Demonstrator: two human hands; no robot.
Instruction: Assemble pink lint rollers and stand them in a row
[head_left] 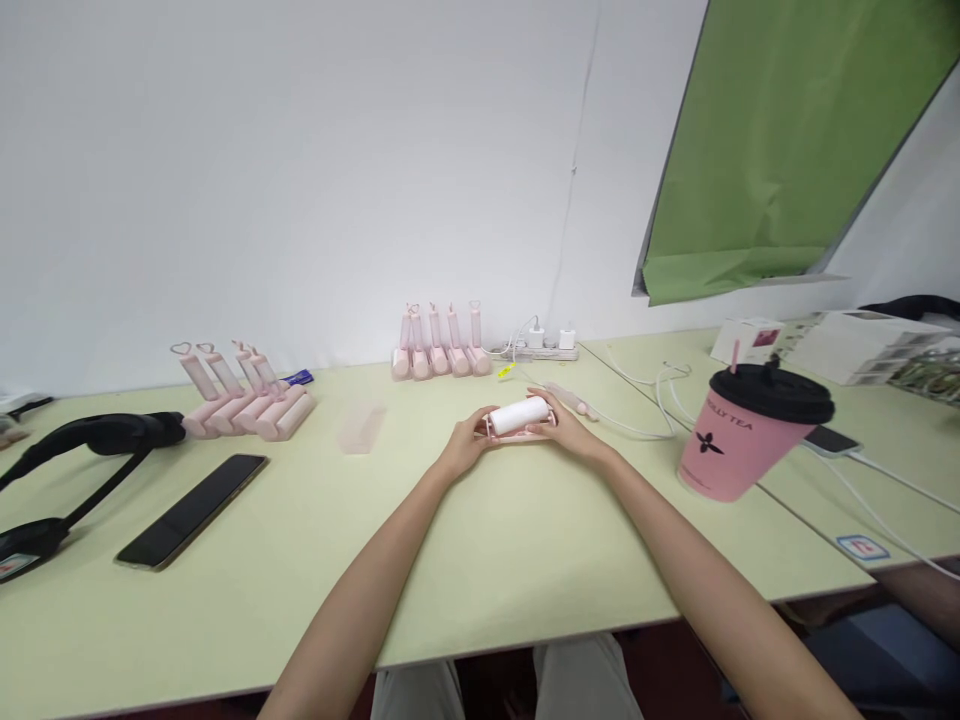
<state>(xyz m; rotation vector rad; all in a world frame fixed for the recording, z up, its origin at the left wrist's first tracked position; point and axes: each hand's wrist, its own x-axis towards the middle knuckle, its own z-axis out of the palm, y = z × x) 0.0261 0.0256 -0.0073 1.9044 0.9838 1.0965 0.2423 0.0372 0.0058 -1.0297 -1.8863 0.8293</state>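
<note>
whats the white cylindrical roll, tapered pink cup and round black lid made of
White cylindrical roll: perhaps paper or adhesive sheet, matte, with soft shading. Tapered pink cup: probably coated paper, smooth, with printed lettering. Round black lid: likely plastic, judging by its moulded rim.

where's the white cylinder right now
In the head view, the white cylinder is just right of centre, between the left hand and the right hand, with the power strip beyond it by the wall.

bright, even light | soft shadows | cup (742, 432) skewed by wide-angle edge distortion
</note>
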